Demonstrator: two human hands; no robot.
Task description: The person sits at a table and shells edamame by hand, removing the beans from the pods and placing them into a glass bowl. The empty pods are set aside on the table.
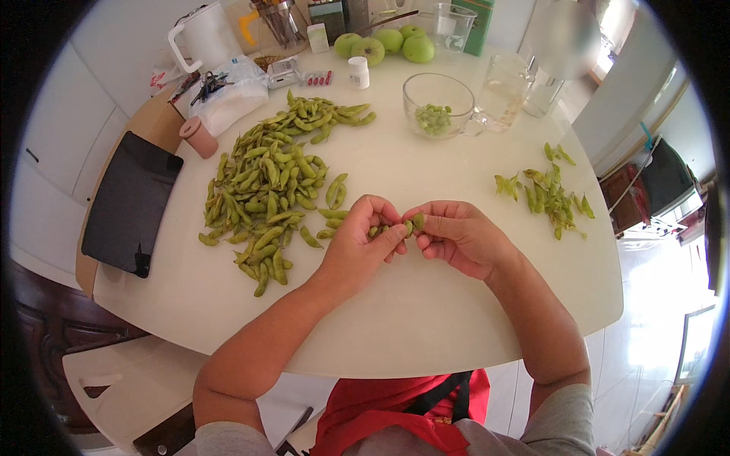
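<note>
My left hand (pixel 365 239) is closed around some green soybeans, with the thumb on a pod (pixel 409 227). Fingertips touching it, my right hand (pixel 459 236) pinches the pod's right end between thumb and forefinger. Left of my hands lies a large pile of unopened soybean pods (pixel 262 182), a few of them right beside my left hand. A clear glass cup with a handle (pixel 439 85) stands beyond my hands and holds shelled green beans (pixel 434 119). To the right, a smaller heap of flattened, apparently empty pods (pixel 556 199) rests on the white table (pixel 445 325).
A black tablet-like panel (pixel 134 202) lies by the left edge, near a pinkish cylinder (pixel 198 137). Along the back are a white kettle (pixel 208 34), a white pill bottle (pixel 359 73), green apples (pixel 418 49) and a glass pitcher of pale liquid (pixel 503 94). A chair (pixel 131 382) stands at lower left.
</note>
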